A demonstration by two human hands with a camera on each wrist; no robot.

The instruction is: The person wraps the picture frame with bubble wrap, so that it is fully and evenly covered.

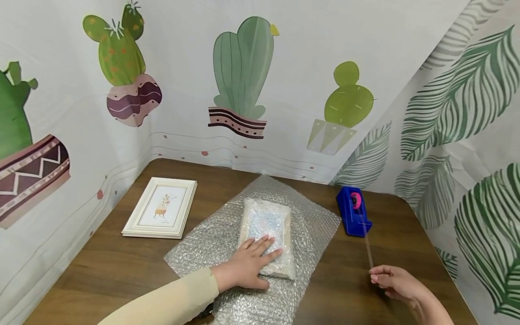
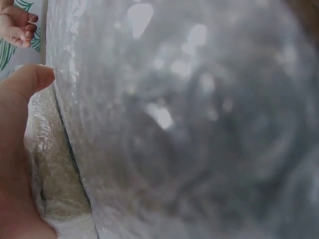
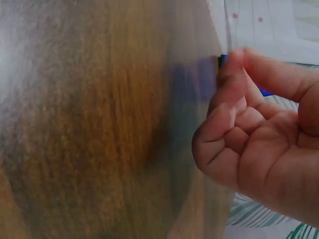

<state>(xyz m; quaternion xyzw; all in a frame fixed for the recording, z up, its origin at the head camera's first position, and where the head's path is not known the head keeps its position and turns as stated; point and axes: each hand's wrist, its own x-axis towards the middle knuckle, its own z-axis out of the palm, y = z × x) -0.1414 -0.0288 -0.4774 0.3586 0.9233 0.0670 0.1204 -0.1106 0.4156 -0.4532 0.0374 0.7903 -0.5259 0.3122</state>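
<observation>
A bubble-wrapped picture frame (image 1: 266, 216) lies on a larger sheet of bubble wrap (image 1: 203, 253) in the head view. Over its lower part my left hand (image 1: 249, 264) rests with fingers spread. The left wrist view shows that thumb beside the wrapped edge, with blurred bubble wrap (image 2: 174, 124) filling most of the picture. On the right, my right hand (image 1: 396, 284) pinches the end of a strip of clear tape (image 1: 368, 248). The strip runs taut back to a blue tape dispenser (image 1: 350, 216) with a pink core. In the right wrist view, the right hand (image 3: 254, 134) has its fingers curled.
A white picture frame (image 1: 162, 207) with a plant drawing lies at the left of the brown wooden table (image 1: 134, 271). Behind and to the sides hang cloths (image 1: 292, 67) printed with cacti and leaves. Something dark peeks out under the left sleeve.
</observation>
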